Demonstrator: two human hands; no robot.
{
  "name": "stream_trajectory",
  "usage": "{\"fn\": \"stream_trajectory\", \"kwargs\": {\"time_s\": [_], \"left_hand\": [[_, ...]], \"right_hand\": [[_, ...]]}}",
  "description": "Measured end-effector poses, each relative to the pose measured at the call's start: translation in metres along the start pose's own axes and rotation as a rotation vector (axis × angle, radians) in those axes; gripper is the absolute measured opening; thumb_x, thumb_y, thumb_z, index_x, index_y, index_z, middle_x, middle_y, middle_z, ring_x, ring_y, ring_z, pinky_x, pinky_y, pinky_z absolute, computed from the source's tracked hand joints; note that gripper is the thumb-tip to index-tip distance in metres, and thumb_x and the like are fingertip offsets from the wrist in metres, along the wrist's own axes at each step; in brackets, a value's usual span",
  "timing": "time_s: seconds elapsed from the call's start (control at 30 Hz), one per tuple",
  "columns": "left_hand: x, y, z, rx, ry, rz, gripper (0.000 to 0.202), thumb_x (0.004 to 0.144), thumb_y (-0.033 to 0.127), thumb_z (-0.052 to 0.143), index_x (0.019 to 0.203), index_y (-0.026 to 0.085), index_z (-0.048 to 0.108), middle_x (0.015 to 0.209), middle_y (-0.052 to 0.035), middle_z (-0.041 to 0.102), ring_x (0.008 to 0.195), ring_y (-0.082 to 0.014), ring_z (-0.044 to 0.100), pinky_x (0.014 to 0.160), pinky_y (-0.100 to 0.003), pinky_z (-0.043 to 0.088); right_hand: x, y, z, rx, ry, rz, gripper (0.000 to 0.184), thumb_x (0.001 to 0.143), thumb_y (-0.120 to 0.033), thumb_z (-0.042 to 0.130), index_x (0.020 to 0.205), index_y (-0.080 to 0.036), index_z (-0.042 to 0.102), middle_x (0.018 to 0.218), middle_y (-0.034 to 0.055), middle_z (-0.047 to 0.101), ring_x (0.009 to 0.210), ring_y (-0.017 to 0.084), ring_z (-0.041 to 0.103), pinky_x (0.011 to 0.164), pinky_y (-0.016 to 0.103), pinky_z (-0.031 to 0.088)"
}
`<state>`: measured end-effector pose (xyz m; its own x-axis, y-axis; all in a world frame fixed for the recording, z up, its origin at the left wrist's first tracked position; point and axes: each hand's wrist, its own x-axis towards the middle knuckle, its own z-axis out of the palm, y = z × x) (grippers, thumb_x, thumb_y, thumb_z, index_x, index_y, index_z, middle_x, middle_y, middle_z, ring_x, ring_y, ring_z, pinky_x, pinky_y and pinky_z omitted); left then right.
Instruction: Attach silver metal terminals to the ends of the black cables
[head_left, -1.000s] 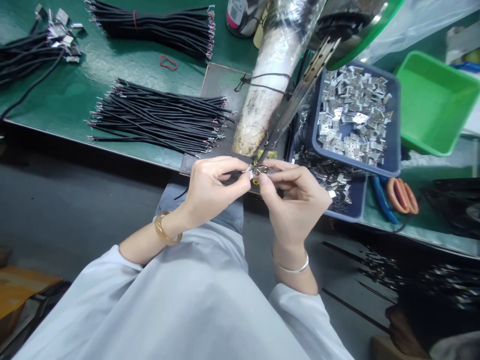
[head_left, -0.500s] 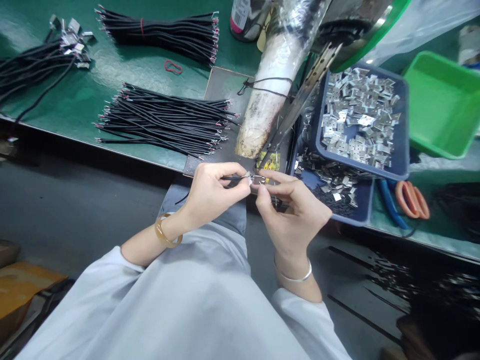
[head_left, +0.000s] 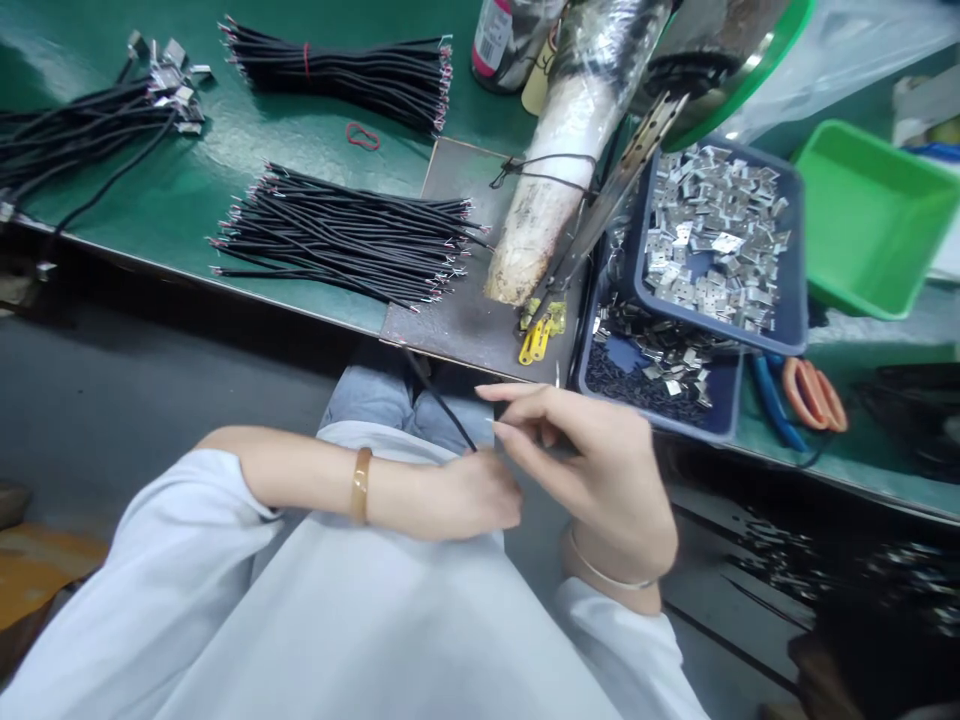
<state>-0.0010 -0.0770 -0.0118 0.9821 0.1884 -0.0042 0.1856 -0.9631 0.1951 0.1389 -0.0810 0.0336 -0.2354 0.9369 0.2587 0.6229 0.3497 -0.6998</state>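
L fingers point(head_left: 508, 502) curled round 1 blk cable point(head_left: 441, 402); R fingers point(head_left: 529, 403) apart, hold unclear.

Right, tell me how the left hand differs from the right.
The left hand is curled, back up, around a black cable; the right hand has its thumb and index finger extended, tips apart, and I can't tell if it holds anything. The left hand wears a broad amber bangle at the wrist, the right hand a thin silvery bracelet. Both emerge from pale sleeves.

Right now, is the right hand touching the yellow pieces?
Apart: head view shows bare board between the right hand and the yellow pieces.
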Motion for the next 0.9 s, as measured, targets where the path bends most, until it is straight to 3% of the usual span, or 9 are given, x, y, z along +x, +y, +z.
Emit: {"fn": "stream_trajectory", "kwargs": {"time_s": [0.07,0.17,0.27,0.33,0.4,0.53,0.63,0.73,0.9], "left_hand": [[0.002,0.011,0.01,0.096,-0.034,0.141,0.015,0.07,0.008,0.072,0.066,0.022,0.072,0.079,-0.0032,0.078,0.076,-0.0217,0.068,0.069,-0.034,0.051],[0.006,0.02,0.018,0.153,-0.115,0.213,0.022,0.061,0.015,0.081,0.05,0.023,0.064,0.061,0.0,0.072,0.056,-0.0205,0.062,0.056,-0.036,0.049],[0.005,0.017,0.006,0.175,-0.085,0.247,0.023,0.063,0.015,0.081,0.05,0.023,0.064,0.059,0.0,0.07,0.055,-0.0214,0.061,0.052,-0.037,0.047],[-0.001,0.007,-0.011,0.185,0.033,0.272,0.017,0.074,0.012,0.074,0.06,0.022,0.07,0.065,-0.0027,0.072,0.061,-0.0225,0.064,0.057,-0.038,0.05],[-0.011,-0.01,-0.029,0.12,0.334,0.275,0.018,0.084,0.014,0.067,0.068,0.019,0.072,0.068,-0.0048,0.071,0.063,-0.0202,0.064,0.061,-0.036,0.052],[-0.029,-0.047,-0.05,-0.132,1.042,-0.025,0.015,0.094,0.026,0.064,0.091,0.014,0.073,0.07,-0.0029,0.069,0.065,-0.0139,0.062,0.061,-0.028,0.051],[-0.028,-0.062,-0.049,-0.496,1.061,-0.285,0.009,0.089,0.025,0.073,0.093,0.018,0.076,0.084,-0.0045,0.075,0.077,-0.0142,0.067,0.071,-0.027,0.054],[-0.018,-0.06,-0.04,-0.908,1.051,-0.314,0.007,0.084,0.024,0.079,0.081,0.018,0.078,0.084,-0.0054,0.077,0.079,-0.0148,0.07,0.074,-0.027,0.057],[-0.012,-0.055,-0.024,-1.479,1.18,-0.549,0.012,0.078,0.03,0.083,0.078,0.019,0.079,0.065,-0.0017,0.073,0.056,-0.0117,0.066,0.056,-0.022,0.055]], "right_hand": [[0.002,0.0,0.003,0.025,-0.066,-0.047,0.019,0.092,-0.013,0.065,0.079,-0.022,0.056,0.082,-0.0016,0.076,0.093,0.016,0.077,0.052,0.019,0.044],[0.004,0.002,0.009,0.05,-0.08,-0.056,0.019,0.09,-0.013,0.067,0.077,-0.022,0.055,0.08,-0.004,0.073,0.07,0.009,0.071,0.051,0.018,0.043],[0.003,0.001,0.01,0.065,-0.045,-0.04,0.021,0.088,-0.01,0.068,0.076,-0.021,0.056,0.075,-0.0065,0.069,0.06,0.006,0.063,0.054,0.016,0.046],[0.0,-0.002,0.006,0.072,0.049,-0.002,0.022,0.088,-0.009,0.068,0.075,-0.021,0.055,0.074,-0.0058,0.068,0.064,0.007,0.066,0.057,0.017,0.049],[-0.003,-0.005,0.001,0.059,0.173,0.041,0.023,0.088,-0.009,0.069,0.074,-0.021,0.056,0.073,-0.0043,0.068,0.068,0.01,0.069,0.06,0.02,0.051],[-0.006,-0.007,-0.005,0.018,0.29,0.02,0.023,0.087,-0.007,0.07,0.076,-0.021,0.057,0.074,-0.0029,0.069,0.072,0.011,0.07,0.063,0.021,0.052],[-0.001,-0.004,0.0,-0.038,0.238,-0.087,0.022,0.088,-0.008,0.069,0.078,-0.021,0.055,0.079,-0.0025,0.071,0.071,0.009,0.069,0.063,0.019,0.052],[0.005,0.0,0.008,-0.195,0.208,-0.198,0.022,0.091,-0.007,0.062,0.079,-0.022,0.051,0.072,-0.0034,0.067,0.062,0.008,0.063,0.058,0.019,0.048],[-0.004,0.005,-0.005,-0.398,0.356,-0.294,0.01,0.094,-0.015,0.062,0.091,-0.024,0.06,0.064,-0.0061,0.064,0.053,0.008,0.058,0.054,0.022,0.047]]}}
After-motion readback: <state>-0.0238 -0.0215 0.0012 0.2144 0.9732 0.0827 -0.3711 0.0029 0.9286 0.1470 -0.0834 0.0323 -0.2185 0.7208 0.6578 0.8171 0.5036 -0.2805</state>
